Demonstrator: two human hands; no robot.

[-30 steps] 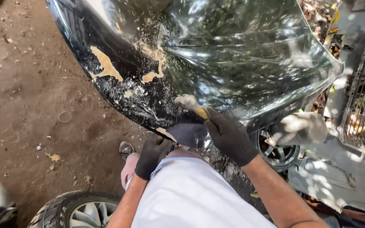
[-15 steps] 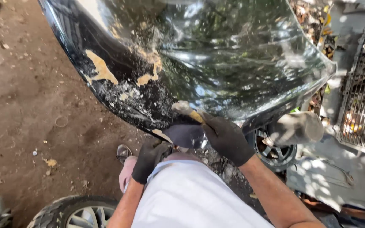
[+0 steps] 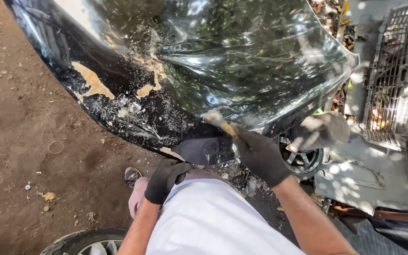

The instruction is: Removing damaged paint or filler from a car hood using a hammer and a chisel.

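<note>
- The left hand [image 3: 165,178], in a black glove, is curled around the near lower edge of the car body panel [image 3: 242,66], its fingers closed on the rim where a tan patch of filler shows.
- The right hand [image 3: 259,155], also black-gloved, is closed around the wooden handle of a small tool [image 3: 219,121]; the pale, worn tip of the tool touches the panel near its lower edge, just above a dark bare patch.
- The body panel is glossy black, crumpled and creased at its middle, and fills the upper part of the view; it stands on brown dirt ground [image 3: 15,123].
- Tan filler patches [image 3: 93,82] lie on the panel's left side, with white scraped and chipped paint around and below them.
- A shoe [image 3: 132,175] shows on the ground just under the panel's near edge, beside the left hand.
- An alloy wheel [image 3: 303,158] lies to the right of the right hand, partly hidden by the panel's right corner.
- A grey plastic grille [image 3: 393,80] leans at the right edge of the view, well apart from both hands.
- A tyre [image 3: 88,241] with a silver rim shows at the bottom edge, left of the person's white shirt [image 3: 213,222].
</note>
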